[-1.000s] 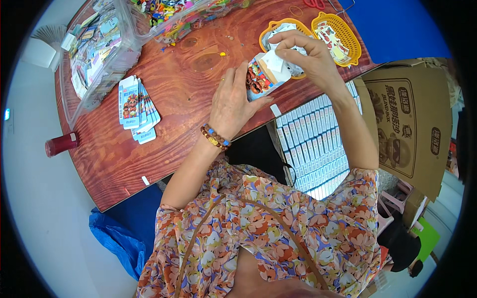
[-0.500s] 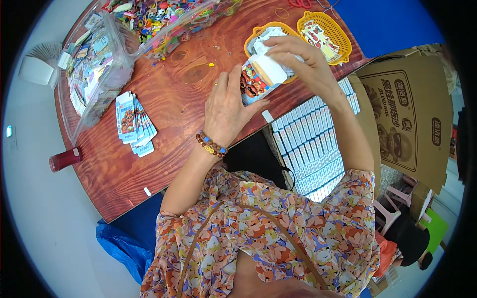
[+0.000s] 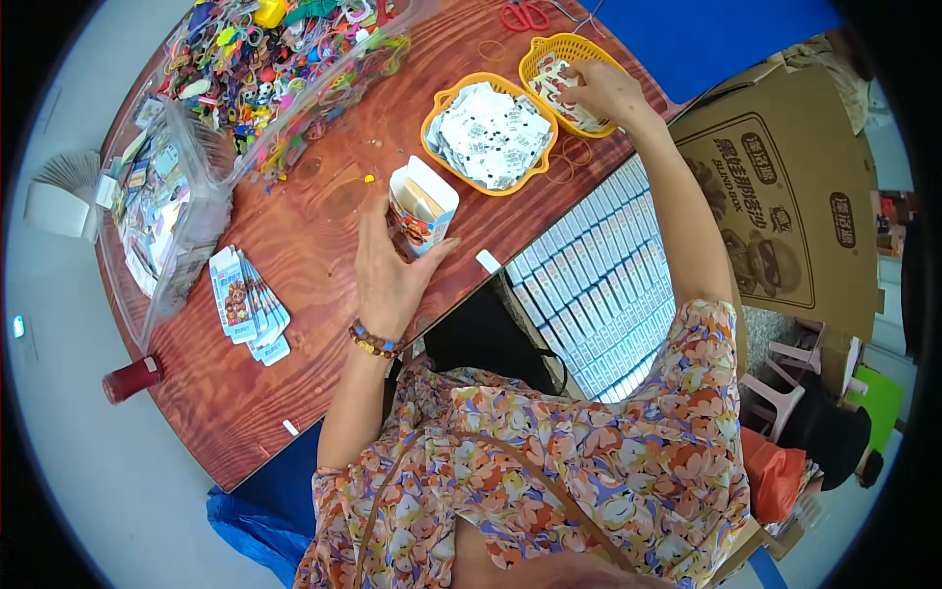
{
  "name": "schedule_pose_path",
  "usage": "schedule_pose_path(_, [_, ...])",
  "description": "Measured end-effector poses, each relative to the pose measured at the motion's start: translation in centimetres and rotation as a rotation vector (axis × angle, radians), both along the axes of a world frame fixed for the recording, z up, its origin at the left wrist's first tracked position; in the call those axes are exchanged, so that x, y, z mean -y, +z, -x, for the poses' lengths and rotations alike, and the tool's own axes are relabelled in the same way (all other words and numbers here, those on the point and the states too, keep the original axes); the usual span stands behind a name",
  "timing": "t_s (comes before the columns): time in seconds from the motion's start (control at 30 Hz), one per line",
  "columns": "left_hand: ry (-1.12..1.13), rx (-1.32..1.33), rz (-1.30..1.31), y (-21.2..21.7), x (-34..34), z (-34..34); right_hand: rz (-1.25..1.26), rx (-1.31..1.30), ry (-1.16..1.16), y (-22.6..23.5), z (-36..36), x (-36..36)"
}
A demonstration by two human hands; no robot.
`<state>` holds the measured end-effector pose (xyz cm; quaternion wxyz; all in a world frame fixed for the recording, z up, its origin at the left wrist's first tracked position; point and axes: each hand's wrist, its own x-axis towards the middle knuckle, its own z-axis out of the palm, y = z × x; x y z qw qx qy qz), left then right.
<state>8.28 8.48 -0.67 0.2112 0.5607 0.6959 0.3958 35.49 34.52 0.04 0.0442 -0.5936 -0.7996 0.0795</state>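
Observation:
My left hand (image 3: 392, 265) grips a small upright carton (image 3: 432, 208), white and blue with a colourful cartoon print. Its top is open, and a tan piece shows inside. My right hand (image 3: 610, 96) reaches over the farther yellow basket (image 3: 535, 67), its fingers bent and somewhat apart among small white pieces with red print (image 3: 555, 82). Nothing shows held in it, though the fingertips are partly hidden. Between the hands stands another yellow basket (image 3: 434, 147), filled with white printed packets (image 3: 491, 135).
Flattened cartons (image 3: 247, 304) lie fanned at left. Clear plastic bins hold colourful trinkets (image 3: 285, 69) and cards (image 3: 157, 196). Red scissors (image 3: 525, 15) and rubber bands (image 3: 574, 152) lie by the baskets. A large cardboard box (image 3: 599, 285) of packed cartons stands below the table's right edge.
My right hand has left the carton's top and moved out to the farther basket. My left hand has brought the carton nearer and to the left, uncovering the packet basket.

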Motion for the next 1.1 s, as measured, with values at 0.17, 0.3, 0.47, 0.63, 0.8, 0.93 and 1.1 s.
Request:
schedule_pose_path(0.17, [-0.028,-0.071,-0.031,-0.1,0.3,0.4,0.111,-0.154,0.033,-0.7,0.1,-1.3])
schedule_pose_path(0.3, [-0.014,-0.088,-0.023,0.0,0.7,0.7,0.116,-0.307,-0.002,-1.1,-0.9,-2.0])
schedule_pose_path(0.47, [-0.023,-0.058,-0.019,0.5,1.2,0.9,0.160,-0.559,-0.022,-0.3,-2.9,-2.2])
schedule_pose_path(0.63, [0.004,-0.119,-0.071,1.0,2.4,1.2,0.160,-0.631,-0.042,1.6,-1.6,-0.1])
schedule_pose_path(0.8, [0.051,-0.244,-0.167,0.7,3.7,1.9,0.207,-0.907,0.379,7.6,7.6,12.3])
schedule_pose_path(0.93, [0.079,-0.229,-0.197,1.5,4.6,1.8,0.104,-0.757,0.599,7.3,13.3,17.6])
schedule_pose_path(1.1, [0.143,-0.193,-0.230,1.5,6.2,3.1,-0.279,-0.517,0.787,6.4,17.0,19.9])
